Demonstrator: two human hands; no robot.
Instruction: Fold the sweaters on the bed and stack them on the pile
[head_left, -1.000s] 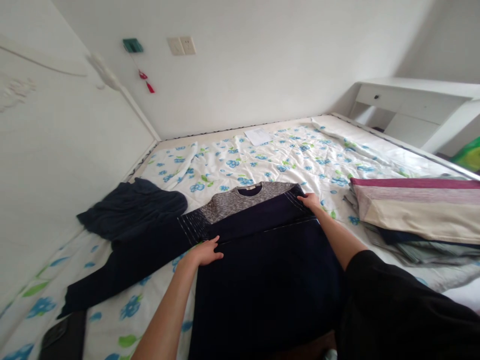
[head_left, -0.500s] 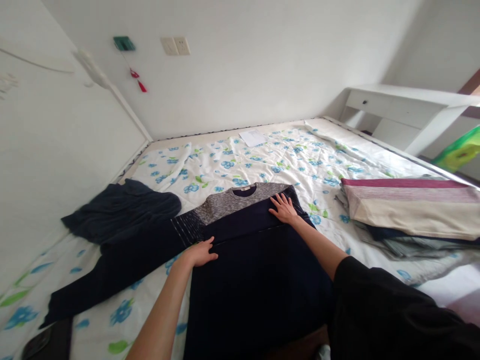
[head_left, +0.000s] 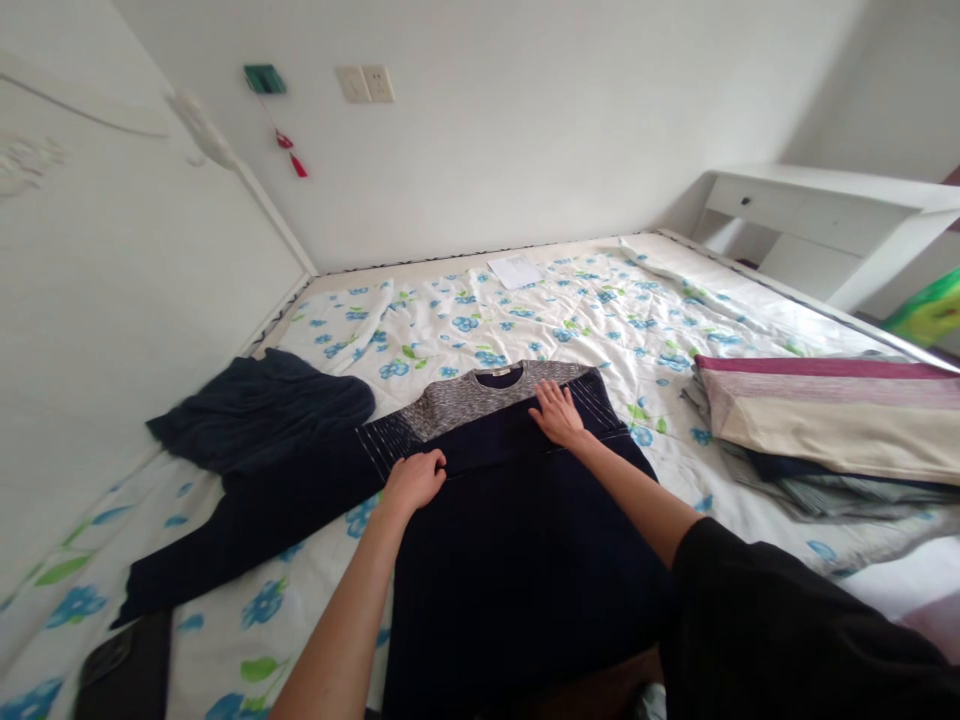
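Note:
A dark navy sweater (head_left: 517, 560) with a heathered grey yoke lies spread out on the bed, its neckline pointing away from me. One sleeve stretches out to the left; the other is mostly hidden around my right arm. At the left armpit, my left hand (head_left: 417, 482) has its fingers curled and closed on the sweater's fabric. My right hand (head_left: 558, 414) rests flat across the right side of the chest, fingers stretched out, pressing on the cloth without gripping it.
A crumpled dark garment (head_left: 262, 410) lies left of the sweater, and a black phone (head_left: 126, 668) is at the lower left. Folded clothes (head_left: 832, 425) are stacked on the right. A sheet of paper (head_left: 516, 271) sits on the floral bedsheet (head_left: 465, 345). A white desk (head_left: 810, 225) stands beyond.
My left hand has gone from spread fingers to curled ones at the armpit and shifted slightly up. The right hand stays flat on the chest. The view has turned slightly left.

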